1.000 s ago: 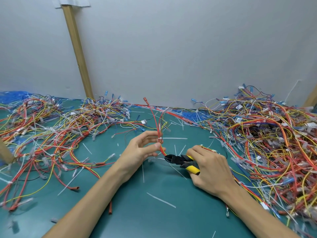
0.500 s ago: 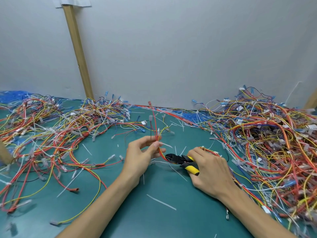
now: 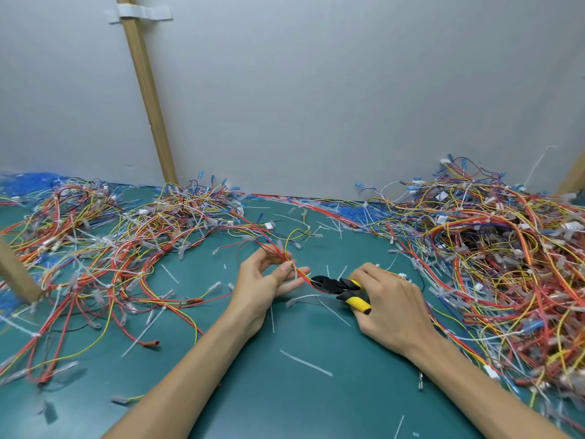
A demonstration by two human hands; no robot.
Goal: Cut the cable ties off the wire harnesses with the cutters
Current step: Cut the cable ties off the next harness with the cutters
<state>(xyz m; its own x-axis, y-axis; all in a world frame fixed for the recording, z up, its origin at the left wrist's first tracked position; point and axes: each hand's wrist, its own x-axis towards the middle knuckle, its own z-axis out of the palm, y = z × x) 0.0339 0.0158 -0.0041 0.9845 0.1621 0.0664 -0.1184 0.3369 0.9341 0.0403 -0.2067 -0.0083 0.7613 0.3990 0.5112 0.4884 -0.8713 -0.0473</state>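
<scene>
My left hand [image 3: 262, 283] pinches a thin red and yellow wire harness [image 3: 278, 251] between thumb and fingers, just above the green mat. A white cable tie [image 3: 295, 271] sits on the harness at my fingertips. My right hand [image 3: 389, 305] grips the yellow-and-black cutters [image 3: 340, 288], whose black jaws touch the red wires just right of the tie. The harness runs from my left hand up and away toward the left pile.
A big tangle of harnesses [image 3: 506, 255] fills the right side, another heap [image 3: 104, 245] spreads across the left. Cut white tie strips [image 3: 305, 362] litter the green mat [image 3: 316, 400]. A wooden post [image 3: 148, 99] leans on the grey wall; another post [image 3: 15, 274] stands at left.
The harness, upright a second ago, now lies tilted to the left in my left hand, whose fingers have spread. The cutters stay at the wires beside my fingertips. The view has tilted slightly.
</scene>
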